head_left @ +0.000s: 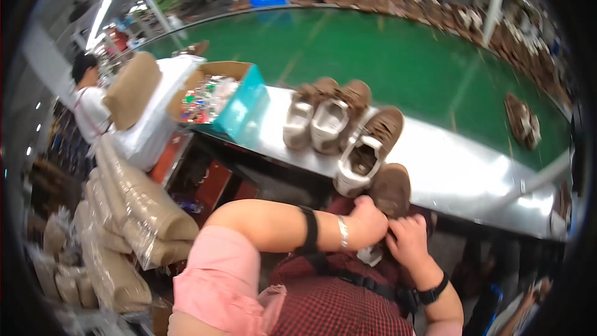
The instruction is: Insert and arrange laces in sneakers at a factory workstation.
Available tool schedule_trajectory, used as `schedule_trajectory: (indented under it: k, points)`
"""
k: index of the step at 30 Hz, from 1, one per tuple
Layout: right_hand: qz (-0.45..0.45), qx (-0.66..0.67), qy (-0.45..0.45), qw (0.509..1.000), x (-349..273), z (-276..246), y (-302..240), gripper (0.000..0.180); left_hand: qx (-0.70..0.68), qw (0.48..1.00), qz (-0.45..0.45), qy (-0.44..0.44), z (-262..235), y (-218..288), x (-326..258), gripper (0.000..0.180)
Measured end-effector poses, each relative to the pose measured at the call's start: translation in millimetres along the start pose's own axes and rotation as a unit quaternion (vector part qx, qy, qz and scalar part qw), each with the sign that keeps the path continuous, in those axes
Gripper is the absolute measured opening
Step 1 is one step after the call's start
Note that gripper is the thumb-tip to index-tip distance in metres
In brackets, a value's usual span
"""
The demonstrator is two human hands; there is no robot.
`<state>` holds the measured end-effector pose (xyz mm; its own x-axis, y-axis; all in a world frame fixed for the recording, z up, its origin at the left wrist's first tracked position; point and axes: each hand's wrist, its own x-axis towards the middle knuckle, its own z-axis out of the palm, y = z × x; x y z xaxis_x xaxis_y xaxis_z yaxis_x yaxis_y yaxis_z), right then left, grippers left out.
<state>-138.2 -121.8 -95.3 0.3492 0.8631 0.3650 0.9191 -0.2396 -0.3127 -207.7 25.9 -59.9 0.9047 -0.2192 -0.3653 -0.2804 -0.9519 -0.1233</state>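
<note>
A brown shoe (392,188) is held close to my body, its toe pointing away from me over the metal table edge. My left hand (369,220), bracelet at its wrist, is closed at the shoe's left side near the laces. Bent fingers of my right hand (408,239) grip the other side; this wrist wears a dark band. Both hands hide the laces and most of the opening. Just beyond stands a brown shoe with a pale lining (371,149). Left of it, a pair of similar shoes (331,123) sits on the metal strip.
A teal box (242,102) of small packaged pieces stands left of the shoes. Behind the metal strip (460,165) runs a green surface (373,50) with one shoe (522,121) at right. Plastic-wrapped tan rolls (140,205) are stacked at left. Two people are farther off.
</note>
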Motion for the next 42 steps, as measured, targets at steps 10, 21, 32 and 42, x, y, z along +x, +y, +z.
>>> schedule_trajectory:
  k: [10,21,32,42]
  points:
    - [0.14,0.252,-0.068,0.955,-23,15,16,0.02,-0.195,0.975,0.058,-0.088,13,-31,24,0.018]
    - [-0.04,0.101,0.004,0.994,17,-6,15,0.007,-0.628,0.778,-0.035,-0.005,28,-30,0,0.014]
    - [-0.116,-0.069,-0.051,0.99,12,-9,23,0.016,-0.515,0.841,0.058,0.155,33,-36,16,0.026]
    - [-0.15,-0.135,-0.078,0.976,24,-8,10,0.019,-0.216,0.969,0.115,0.037,10,-26,-12,0.022]
